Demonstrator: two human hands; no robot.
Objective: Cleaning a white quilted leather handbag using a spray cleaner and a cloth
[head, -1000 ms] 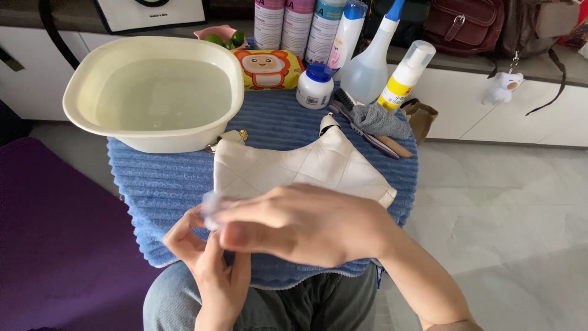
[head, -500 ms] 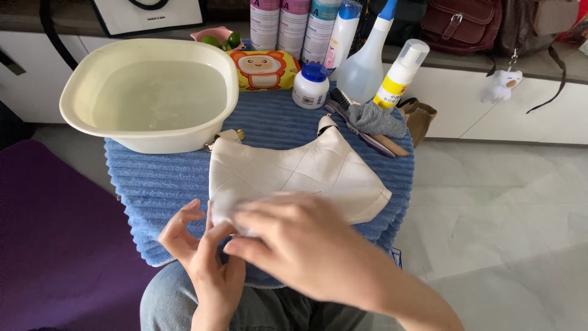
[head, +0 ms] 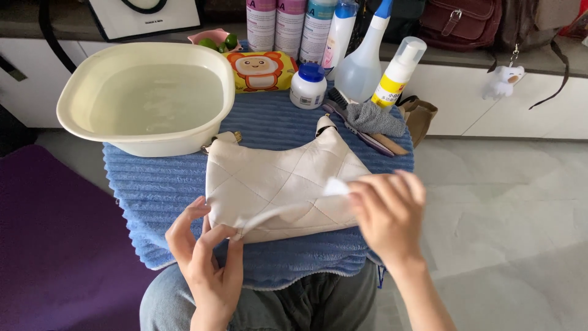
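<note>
White quilted bag (head: 275, 184), centre frame on the blue towel (head: 165, 184): we pinch a white wipe (head: 288, 208) stretched between left hand (head: 205, 260) and right hand (head: 386, 211).

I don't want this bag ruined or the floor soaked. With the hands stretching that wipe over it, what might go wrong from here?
1. The basin, nearly full of water, touches the white quilted bag; a nudge might slosh water onto it.
2. The thin wipe, pulled between left hand and right hand, looks taut and may tear.
3. The bottles crowd behind the bag; a reach could topple one.
</note>
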